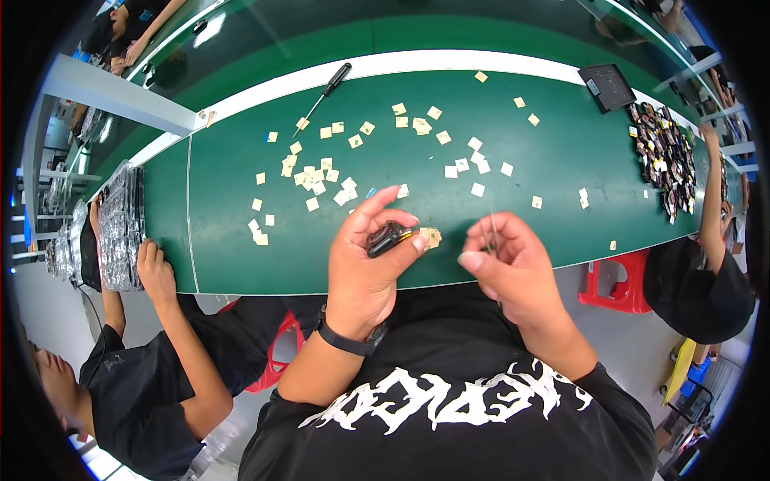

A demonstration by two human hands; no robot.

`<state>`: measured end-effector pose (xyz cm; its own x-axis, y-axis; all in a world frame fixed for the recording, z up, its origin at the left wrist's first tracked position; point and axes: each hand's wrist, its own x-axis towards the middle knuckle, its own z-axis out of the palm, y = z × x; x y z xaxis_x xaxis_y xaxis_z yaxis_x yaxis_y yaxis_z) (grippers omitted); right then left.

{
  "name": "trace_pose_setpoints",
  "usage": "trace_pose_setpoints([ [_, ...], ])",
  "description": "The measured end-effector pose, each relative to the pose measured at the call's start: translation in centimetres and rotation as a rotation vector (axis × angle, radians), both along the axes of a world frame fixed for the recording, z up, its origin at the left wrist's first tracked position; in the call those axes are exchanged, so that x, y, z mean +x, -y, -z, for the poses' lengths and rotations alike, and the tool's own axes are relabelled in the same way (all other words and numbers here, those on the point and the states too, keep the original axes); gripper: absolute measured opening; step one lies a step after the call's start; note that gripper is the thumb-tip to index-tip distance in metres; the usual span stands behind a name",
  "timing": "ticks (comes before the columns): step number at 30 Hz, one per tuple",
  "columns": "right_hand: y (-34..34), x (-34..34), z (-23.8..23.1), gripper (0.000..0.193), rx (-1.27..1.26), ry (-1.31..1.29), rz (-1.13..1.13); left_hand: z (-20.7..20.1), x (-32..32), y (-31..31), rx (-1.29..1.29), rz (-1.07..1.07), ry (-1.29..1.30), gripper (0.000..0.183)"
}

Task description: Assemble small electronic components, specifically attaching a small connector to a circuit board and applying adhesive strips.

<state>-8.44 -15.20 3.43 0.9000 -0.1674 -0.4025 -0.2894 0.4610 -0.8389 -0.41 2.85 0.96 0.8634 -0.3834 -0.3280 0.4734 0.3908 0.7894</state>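
Note:
In my left hand point(365, 268) is a small black part with a coiled dark cable point(387, 239) and a bit of yellow on it; the curled fingers and thumb hold it. My right hand point(513, 268) is a little to the right, thumb and fingers pinched round a thin metal tool point(493, 232) that looks like tweezers, partly hidden by the fingers. Between the hands, just past my left thumb, lies a little stack of cream square pieces point(431, 237). Many more cream squares point(309, 178) are scattered over the green table point(385, 272) beyond both hands.
A black-handled screwdriver point(337, 78) lies at the far left. A black tray point(607, 88) and a heap of small dark parts point(664, 160) sit at the right. Stacked clear packs point(120, 228) stand at the left beside a co-worker's hand point(156, 272). Another person sits right, near a red stool point(618, 289).

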Motion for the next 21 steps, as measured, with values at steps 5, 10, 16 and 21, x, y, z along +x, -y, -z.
trace_pose_setpoints([
  [5,-1.6,1.3,0.0,0.026,-0.152,0.001,-0.060,0.0,-0.5,0.3,-0.043,0.024,-0.043,0.054],
  [10,-1.6,1.6,0.6,0.009,-0.263,0.020,-0.063,0.7,-0.4,0.1,0.053,0.019,0.073,0.044],
  [16,-0.8,2.1,0.4,0.007,-0.163,-0.032,-0.074,0.4,-0.2,-0.2,-0.003,0.047,-0.016,0.033],
  [21,0.8,2.8,0.7,0.012,-0.339,-0.081,-0.014,-0.3,1.0,-1.5,0.018,0.056,-0.086,0.022],
])
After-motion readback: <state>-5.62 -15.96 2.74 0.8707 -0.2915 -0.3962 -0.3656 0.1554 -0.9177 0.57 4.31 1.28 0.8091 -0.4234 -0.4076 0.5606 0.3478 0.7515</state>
